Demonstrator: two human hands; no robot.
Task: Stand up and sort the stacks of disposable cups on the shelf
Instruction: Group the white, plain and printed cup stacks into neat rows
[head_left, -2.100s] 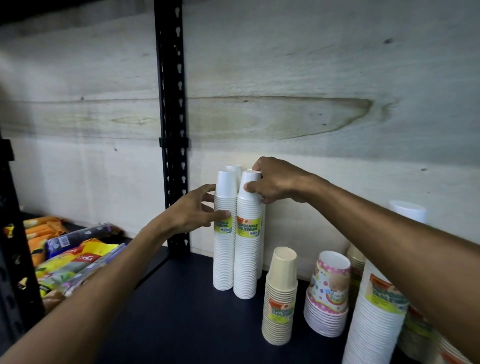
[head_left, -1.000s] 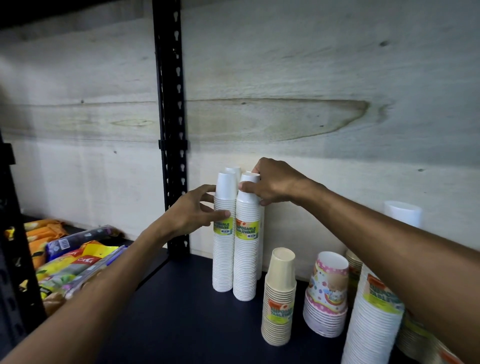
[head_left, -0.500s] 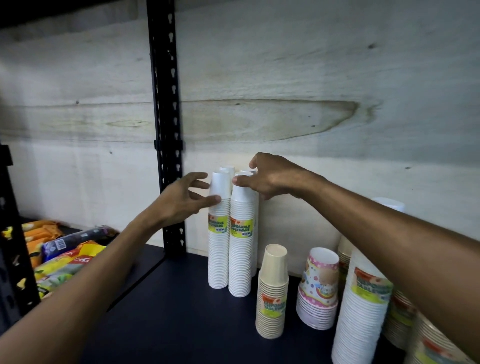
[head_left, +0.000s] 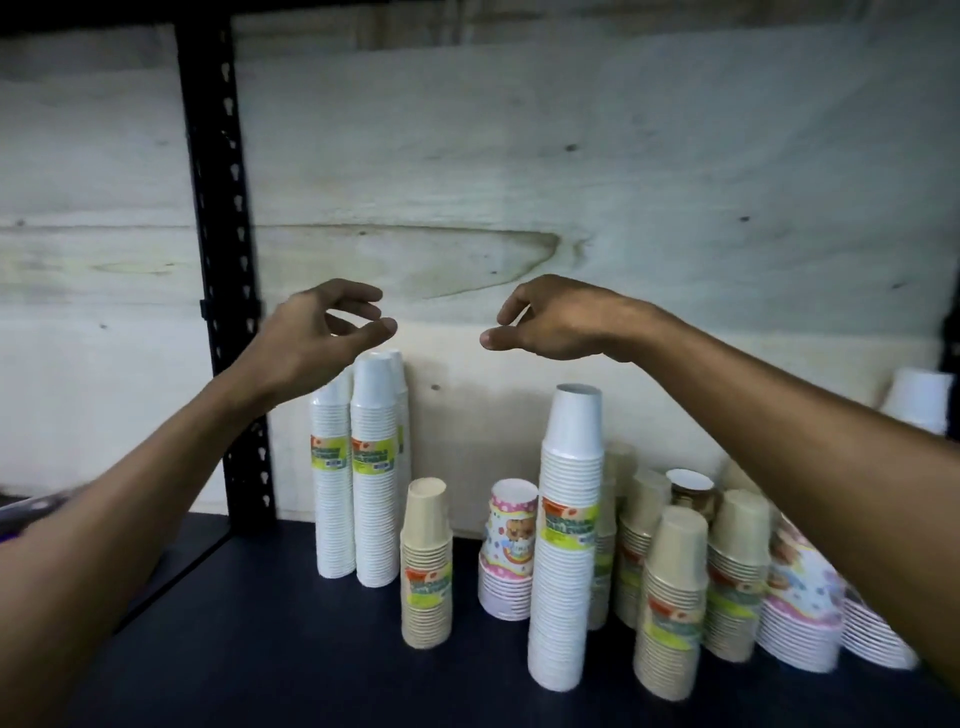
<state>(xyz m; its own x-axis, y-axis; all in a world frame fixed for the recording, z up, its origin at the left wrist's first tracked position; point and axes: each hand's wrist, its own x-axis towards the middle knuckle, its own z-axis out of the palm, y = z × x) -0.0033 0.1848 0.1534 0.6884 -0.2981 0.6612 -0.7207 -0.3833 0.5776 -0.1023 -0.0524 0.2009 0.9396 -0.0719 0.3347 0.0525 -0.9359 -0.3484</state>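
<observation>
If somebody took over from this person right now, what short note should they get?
Left hand and right hand: both raised above the cups, fingers loosely curled, no grip on anything.
Tall white cup stacks stand upright together by the black post.
Done: those white stacks are grouped.
Left: the beige stack, patterned stack, tall white stack and the crowded beige and patterned stacks at right remain mixed.

Black perforated upright post (head_left: 223, 270) against pale, knotted plywood back panel (head_left: 597, 171).
</observation>
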